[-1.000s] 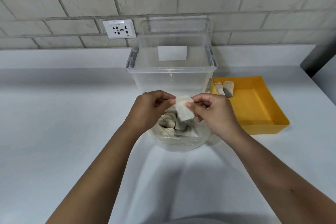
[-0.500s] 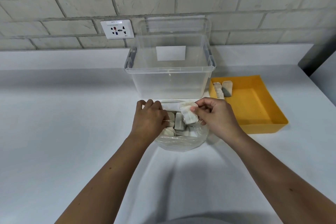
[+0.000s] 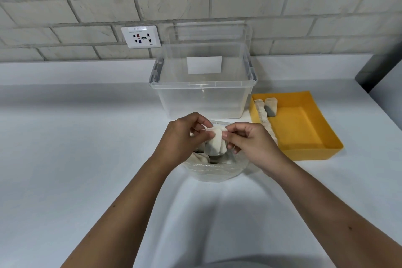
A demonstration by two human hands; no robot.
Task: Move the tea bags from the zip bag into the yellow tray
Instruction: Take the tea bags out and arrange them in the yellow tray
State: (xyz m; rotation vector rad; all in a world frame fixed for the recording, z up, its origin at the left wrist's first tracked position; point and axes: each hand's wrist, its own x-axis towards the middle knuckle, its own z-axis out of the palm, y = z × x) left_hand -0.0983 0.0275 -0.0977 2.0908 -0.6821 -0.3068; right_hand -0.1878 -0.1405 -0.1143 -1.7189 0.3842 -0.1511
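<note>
A clear zip bag [image 3: 214, 169] lies open on the white counter in front of me, with several pale tea bags inside. Above its mouth, a clump of white tea bags [image 3: 215, 143] hangs between my hands. My left hand [image 3: 182, 139] pinches its top left corner. My right hand [image 3: 252, 143] pinches the top right side. The yellow tray [image 3: 313, 150] sits to the right of my right hand. Along the tray's left wall lies a row of tea bags [image 3: 264, 115], and one tea bag [image 3: 270, 106] stands at its far left corner.
A large clear plastic bin [image 3: 204, 98] stands just behind the zip bag, next to the tray's left side, with its lid leaning on the brick wall. A wall socket [image 3: 141, 36] is behind on the left. A dark object [image 3: 378, 72] sits at the far right.
My left hand rose out of the zip bag and took hold of the tea bags that my right hand holds. The clump is now lifted a little above the bag's mouth.
</note>
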